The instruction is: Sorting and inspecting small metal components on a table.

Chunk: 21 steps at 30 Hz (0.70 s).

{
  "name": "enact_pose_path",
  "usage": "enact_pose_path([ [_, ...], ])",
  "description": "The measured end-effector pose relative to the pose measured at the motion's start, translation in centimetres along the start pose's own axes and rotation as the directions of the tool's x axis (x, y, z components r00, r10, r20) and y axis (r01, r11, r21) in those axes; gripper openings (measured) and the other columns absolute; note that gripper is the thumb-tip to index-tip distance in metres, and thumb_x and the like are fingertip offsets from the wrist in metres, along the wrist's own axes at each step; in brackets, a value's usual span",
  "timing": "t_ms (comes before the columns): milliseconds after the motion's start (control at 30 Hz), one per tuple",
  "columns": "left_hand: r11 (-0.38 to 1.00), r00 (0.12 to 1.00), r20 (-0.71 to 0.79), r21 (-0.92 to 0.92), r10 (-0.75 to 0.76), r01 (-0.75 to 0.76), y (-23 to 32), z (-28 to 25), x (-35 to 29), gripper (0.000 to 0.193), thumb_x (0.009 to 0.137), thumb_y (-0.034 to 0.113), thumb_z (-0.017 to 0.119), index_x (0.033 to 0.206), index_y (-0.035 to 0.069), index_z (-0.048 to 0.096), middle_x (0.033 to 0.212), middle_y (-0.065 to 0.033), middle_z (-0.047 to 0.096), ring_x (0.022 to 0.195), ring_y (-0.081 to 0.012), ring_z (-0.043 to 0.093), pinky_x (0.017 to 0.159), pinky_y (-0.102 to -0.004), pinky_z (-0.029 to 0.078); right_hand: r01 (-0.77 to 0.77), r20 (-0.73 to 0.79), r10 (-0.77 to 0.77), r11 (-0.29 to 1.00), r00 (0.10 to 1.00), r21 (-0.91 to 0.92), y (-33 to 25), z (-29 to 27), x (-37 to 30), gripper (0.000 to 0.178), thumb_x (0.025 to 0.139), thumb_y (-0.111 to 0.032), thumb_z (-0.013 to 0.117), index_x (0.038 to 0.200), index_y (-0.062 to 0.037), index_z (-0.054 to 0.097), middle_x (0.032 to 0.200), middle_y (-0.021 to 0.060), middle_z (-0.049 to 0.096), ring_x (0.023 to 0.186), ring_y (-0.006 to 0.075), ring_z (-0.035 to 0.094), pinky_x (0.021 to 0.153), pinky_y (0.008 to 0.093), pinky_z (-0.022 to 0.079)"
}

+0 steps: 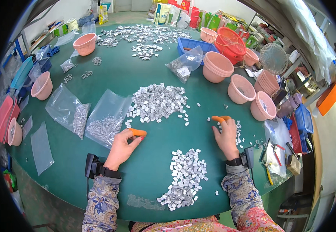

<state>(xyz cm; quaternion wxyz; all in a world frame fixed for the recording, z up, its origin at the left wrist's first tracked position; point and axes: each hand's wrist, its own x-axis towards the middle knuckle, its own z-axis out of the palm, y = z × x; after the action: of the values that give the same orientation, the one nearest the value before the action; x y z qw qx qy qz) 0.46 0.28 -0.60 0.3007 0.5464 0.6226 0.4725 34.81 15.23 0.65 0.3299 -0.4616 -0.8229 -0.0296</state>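
Observation:
My left hand [121, 150] is above the green table, just right of a clear plastic bag [105, 125] of small grey pieces. Its index finger wears an orange finger cot and almost meets the thumb; anything between them is too small to make out. Thumb and index finger stand apart on my right hand [226, 140], which also has orange finger cots. It is beside a small group of white-and-grey pieces [238, 131], partly hiding them. A large heap of small white-and-grey pieces [158, 102] lies beyond and between my hands. Nearer me is another pile of these pieces [185, 178].
Pink bowls [240, 89] line the right side, near a blue tray [195, 46]. Pliers and other tools [278, 156] lie at the right edge. Another clear bag [68, 108] and pink bowls [42, 86] are on the left. More small pieces [145, 34] cover the far end.

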Motion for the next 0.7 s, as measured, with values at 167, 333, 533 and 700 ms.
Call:
enact_pose_path([
  [167,0.999,0.999,-0.014,-0.024,0.038,-0.038,-0.1,0.0,0.0,0.021,0.087,0.009,0.072,0.107,0.005,0.076,0.086,-0.0063,0.065,0.073,-0.0136,0.058,0.067,-0.0283,0.045,0.199,0.122,-0.24,0.939,0.963,0.279,-4.7,3.1,1.5,0.03,0.082,-0.006,0.074,0.112,-0.0106,0.07,0.103,0.0111,0.06,0.096,0.0314,0.056,0.083,0.0398,0.049],
  [333,1.0,1.0,-0.009,0.004,0.027,-0.027,-0.1,-0.2,-0.1,0.021,0.087,0.01,0.072,0.107,0.006,0.076,0.086,-0.0067,0.065,0.073,-0.0137,0.059,0.067,-0.028,0.046,0.132,0.246,-0.211,0.945,0.946,0.3,-4.4,3.2,1.6,0.02,0.085,-0.008,0.073,0.104,-0.0101,0.074,0.094,0.0086,0.06,0.088,0.027,0.055,0.079,0.0359,0.047],
  [533,0.999,0.999,0.0,0.006,0.036,-0.036,-0.2,-0.3,-0.2,0.021,0.087,0.01,0.072,0.107,0.006,0.076,0.087,-0.0066,0.065,0.072,-0.0129,0.059,0.065,-0.0278,0.045,-0.231,0.389,0.086,0.91,0.917,0.343,-5.1,2.3,2.1,0.018,0.091,-0.007,0.068,0.108,-0.0054,0.073,0.091,0.0069,0.065,0.065,0.0137,0.05,0.062,0.0291,0.045],
  [700,0.999,0.997,0.056,0.01,-0.05,0.05,0.9,-0.4,0.1,0.02,0.09,0.005,0.067,0.108,0.002,0.075,0.097,-0.0038,0.069,0.084,-0.0101,0.06,0.079,-0.025,0.047,-0.223,0.295,0.075,0.831,0.952,0.509,-3.2,2.7,1.0,0.025,0.088,0.003,0.061,0.106,-0.0084,0.074,0.09,0.0097,0.063,0.078,0.0244,0.059,0.071,0.0351,0.048],
])
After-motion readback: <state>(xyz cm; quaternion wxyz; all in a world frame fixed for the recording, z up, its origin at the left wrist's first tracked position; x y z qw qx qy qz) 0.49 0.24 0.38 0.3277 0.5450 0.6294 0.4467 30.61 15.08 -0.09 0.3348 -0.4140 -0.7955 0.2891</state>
